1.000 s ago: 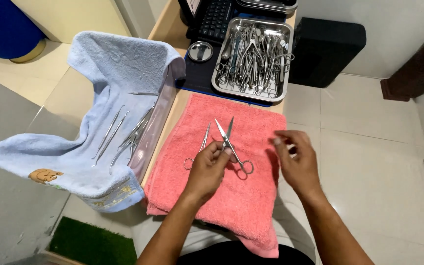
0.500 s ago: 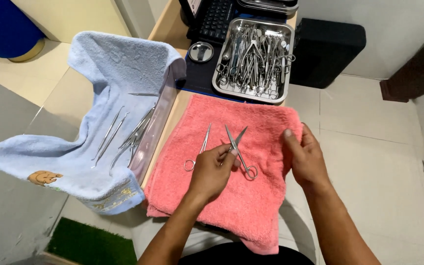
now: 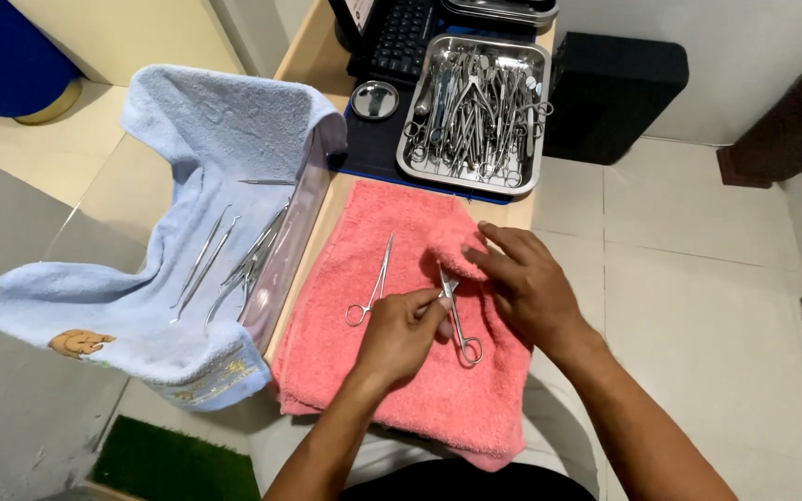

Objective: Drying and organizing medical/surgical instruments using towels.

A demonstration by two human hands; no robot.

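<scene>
A pink towel lies spread on the narrow table in front of me. My left hand pinches a pair of small steel scissors near the blades, ring handles pointing toward me. My right hand has gathered a fold of the pink towel and presses it over the scissor tips. A slim steel clamp with ring handles rests on the towel just left of my left hand.
A steel tray heaped with several instruments stands at the far end, a small round steel dish beside it. To the left a light blue towel drapes a clear tub and carries several instruments. A keyboard lies behind.
My right hand moved left from the towel's right edge, pulling a fold of towel over the scissor tips. The scissors have turned under my left hand's grip.
</scene>
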